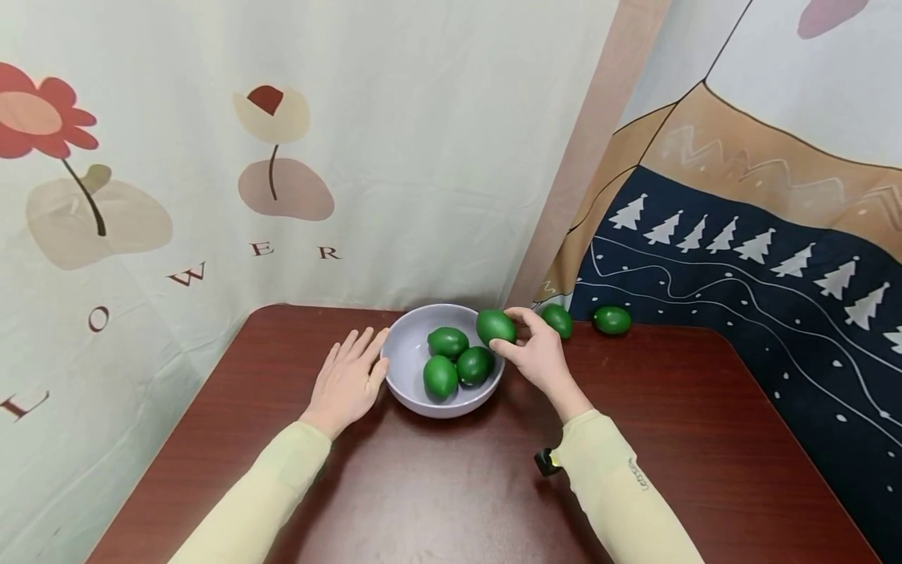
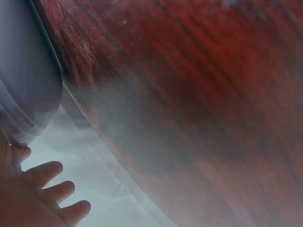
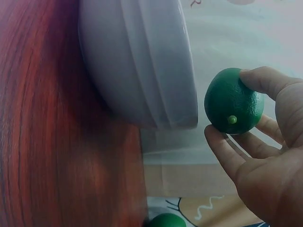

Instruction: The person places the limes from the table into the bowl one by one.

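A lavender-grey bowl [image 1: 409, 392] stands near the back edge of the table with three green limes in it, one of them a lime [image 1: 440, 377] at the front. My right hand [image 1: 539, 352] pinches another lime [image 1: 496, 328] between thumb and fingers, above the bowl's right rim. The right wrist view shows this lime [image 3: 232, 101] just apart from the bowl [image 3: 142, 66], its pale stem end showing. On the left, my left hand [image 1: 348, 381] touches the bowl's side with its fingers straight and spread.
Two more limes lie at the back edge: one lime [image 1: 557, 320] just behind my right hand, another lime [image 1: 611, 319] farther right. The dark red wooden table [image 1: 437, 493] ends against a printed curtain [image 1: 423, 157]. A small black device [image 1: 546, 462] sits at my right sleeve.
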`<state>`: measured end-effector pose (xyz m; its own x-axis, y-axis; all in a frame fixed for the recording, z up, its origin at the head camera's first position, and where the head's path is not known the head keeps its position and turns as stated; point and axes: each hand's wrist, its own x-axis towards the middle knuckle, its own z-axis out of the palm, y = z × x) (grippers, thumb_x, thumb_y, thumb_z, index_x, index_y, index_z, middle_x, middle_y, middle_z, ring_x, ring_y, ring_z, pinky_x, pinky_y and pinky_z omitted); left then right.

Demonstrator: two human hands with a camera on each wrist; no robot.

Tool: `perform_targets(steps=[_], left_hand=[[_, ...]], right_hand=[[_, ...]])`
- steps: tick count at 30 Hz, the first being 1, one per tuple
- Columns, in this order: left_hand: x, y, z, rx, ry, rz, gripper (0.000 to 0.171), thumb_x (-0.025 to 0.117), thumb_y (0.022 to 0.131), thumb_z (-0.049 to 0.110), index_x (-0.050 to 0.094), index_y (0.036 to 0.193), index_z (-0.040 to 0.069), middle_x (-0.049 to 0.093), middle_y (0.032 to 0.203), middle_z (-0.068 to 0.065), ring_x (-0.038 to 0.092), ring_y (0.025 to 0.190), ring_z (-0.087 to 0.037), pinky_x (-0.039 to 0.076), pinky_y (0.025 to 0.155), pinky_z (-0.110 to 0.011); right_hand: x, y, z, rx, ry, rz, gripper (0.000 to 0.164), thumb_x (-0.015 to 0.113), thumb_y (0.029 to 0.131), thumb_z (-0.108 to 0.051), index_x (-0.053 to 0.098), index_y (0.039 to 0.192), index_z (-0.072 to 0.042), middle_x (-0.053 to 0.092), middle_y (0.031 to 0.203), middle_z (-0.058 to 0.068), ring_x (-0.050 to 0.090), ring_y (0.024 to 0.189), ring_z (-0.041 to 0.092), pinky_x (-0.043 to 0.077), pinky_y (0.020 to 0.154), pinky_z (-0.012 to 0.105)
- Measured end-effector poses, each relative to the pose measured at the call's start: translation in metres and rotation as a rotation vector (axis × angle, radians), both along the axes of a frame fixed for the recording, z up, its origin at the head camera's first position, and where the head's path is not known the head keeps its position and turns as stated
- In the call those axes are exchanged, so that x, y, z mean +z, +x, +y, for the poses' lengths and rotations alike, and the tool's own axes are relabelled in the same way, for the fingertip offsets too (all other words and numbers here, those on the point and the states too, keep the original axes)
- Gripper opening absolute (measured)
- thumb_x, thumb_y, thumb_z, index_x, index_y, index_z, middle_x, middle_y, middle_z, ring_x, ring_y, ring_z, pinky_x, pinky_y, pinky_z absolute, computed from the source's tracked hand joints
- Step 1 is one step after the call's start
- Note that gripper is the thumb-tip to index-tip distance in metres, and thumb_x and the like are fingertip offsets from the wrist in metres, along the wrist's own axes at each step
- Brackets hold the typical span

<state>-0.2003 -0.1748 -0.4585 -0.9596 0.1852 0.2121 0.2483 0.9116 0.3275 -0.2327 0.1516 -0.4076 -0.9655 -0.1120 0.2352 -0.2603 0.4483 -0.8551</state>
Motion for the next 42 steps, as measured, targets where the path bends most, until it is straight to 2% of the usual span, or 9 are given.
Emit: perform_targets(steps=[6, 13, 22, 28, 35, 42], left_hand=[[0.000, 0.001, 0.000, -0.001, 0.005, 0.008, 0.055, 0.039, 0.111, 0.037, 0.037, 0.162, 0.017, 0.038, 0.164, -0.017, 0.024, 0.155, -0.041, 0.019, 0.124, -0.061], [-0.003, 0.000, 0.000, 0.003, -0.008, 0.026, 0.055, 0.039, 0.111, 0.038, 0.038, 0.162, 0.017, 0.040, 0.163, -0.017, 0.026, 0.155, -0.040, 0.019, 0.124, -0.061], [-0.001, 0.001, 0.000, 0.003, -0.015, 0.030, 0.055, 0.039, 0.111, 0.037, 0.039, 0.161, 0.016, 0.040, 0.163, -0.017, 0.027, 0.155, -0.041, 0.020, 0.124, -0.062], [0.001, 0.002, 0.001, 0.002, -0.012, 0.028, 0.055, 0.039, 0.110, 0.037, 0.039, 0.161, 0.016, 0.039, 0.163, -0.017, 0.026, 0.155, -0.040, 0.019, 0.124, -0.061], [0.000, 0.001, 0.001, 0.002, -0.017, 0.018, 0.055, 0.038, 0.111, 0.038, 0.037, 0.162, 0.017, 0.038, 0.164, -0.016, 0.024, 0.156, -0.040, 0.017, 0.125, -0.060], [-0.001, 0.001, 0.001, 0.002, -0.014, 0.017, 0.055, 0.038, 0.111, 0.038, 0.037, 0.162, 0.017, 0.039, 0.163, -0.017, 0.025, 0.155, -0.040, 0.017, 0.125, -0.060]], right_hand=[[0.003, 0.001, -0.011, 0.029, -0.005, 0.014, 0.052, 0.084, 0.084, -0.009, 0.064, 0.132, -0.003, 0.068, 0.125, 0.018, 0.068, 0.108, 0.032, 0.058, 0.095, 0.048], [0.002, 0.001, -0.021, 0.054, -0.021, 0.033, 0.052, 0.085, 0.083, -0.007, 0.065, 0.131, -0.002, 0.070, 0.122, 0.019, 0.068, 0.108, 0.033, 0.058, 0.095, 0.052], [0.003, 0.002, -0.034, 0.082, 0.025, 0.033, 0.050, 0.085, 0.085, -0.013, 0.066, 0.131, -0.008, 0.069, 0.123, 0.013, 0.070, 0.101, 0.032, 0.059, 0.091, 0.048], [0.002, 0.001, -0.042, 0.100, 0.037, 0.034, 0.052, 0.085, 0.084, -0.012, 0.066, 0.133, -0.007, 0.069, 0.127, 0.013, 0.070, 0.103, 0.033, 0.058, 0.093, 0.051], [0.003, 0.003, -0.050, 0.104, 0.077, 0.039, 0.052, 0.086, 0.084, -0.012, 0.065, 0.133, -0.009, 0.068, 0.128, 0.012, 0.070, 0.103, 0.031, 0.059, 0.091, 0.047], [0.003, 0.003, -0.059, 0.131, 0.061, 0.047, 0.049, 0.085, 0.084, -0.010, 0.066, 0.129, -0.008, 0.068, 0.125, 0.013, 0.070, 0.103, 0.032, 0.058, 0.093, 0.049]])
